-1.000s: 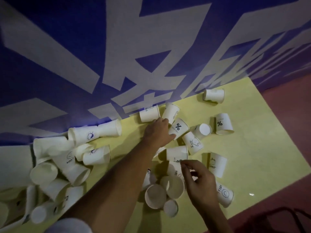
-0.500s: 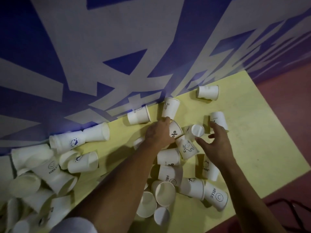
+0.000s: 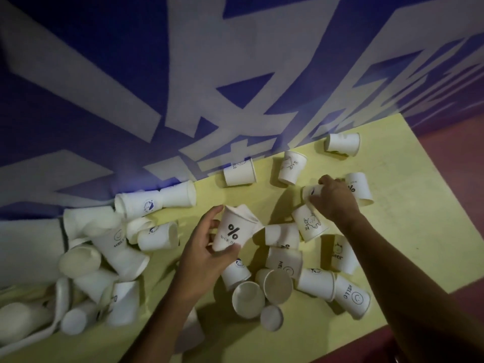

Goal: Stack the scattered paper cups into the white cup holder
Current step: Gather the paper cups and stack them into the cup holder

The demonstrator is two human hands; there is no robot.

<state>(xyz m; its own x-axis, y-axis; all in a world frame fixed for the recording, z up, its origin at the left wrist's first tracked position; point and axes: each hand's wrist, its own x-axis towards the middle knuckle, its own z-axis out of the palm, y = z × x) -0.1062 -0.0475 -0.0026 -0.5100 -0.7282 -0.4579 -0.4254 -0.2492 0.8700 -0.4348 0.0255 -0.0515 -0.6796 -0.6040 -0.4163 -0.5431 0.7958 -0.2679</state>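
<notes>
Several white paper cups lie scattered on the yellow table (image 3: 408, 231). My left hand (image 3: 207, 252) holds a cup printed with a percent sign (image 3: 231, 229), lifted above the table, with another crumpled cup nested at its rim. My right hand (image 3: 334, 199) curls over a small cup (image 3: 311, 191) lying near a second percent-sign cup (image 3: 358, 188). A heap of cups (image 3: 104, 247) is piled at the left, with a long white curved piece (image 3: 61, 305) that may be the cup holder; I cannot tell for sure.
A blue and white banner (image 3: 235, 74) rises right behind the table. A dark red floor (image 3: 461, 179) lies beyond the table's right edge. Cups marked HELLO (image 3: 352, 294) and open-mouthed cups (image 3: 262, 292) crowd the near middle.
My left hand has lifted the percent-sign cup and drawn it left and toward me. My right hand has reached farther out and closed on a small cup.
</notes>
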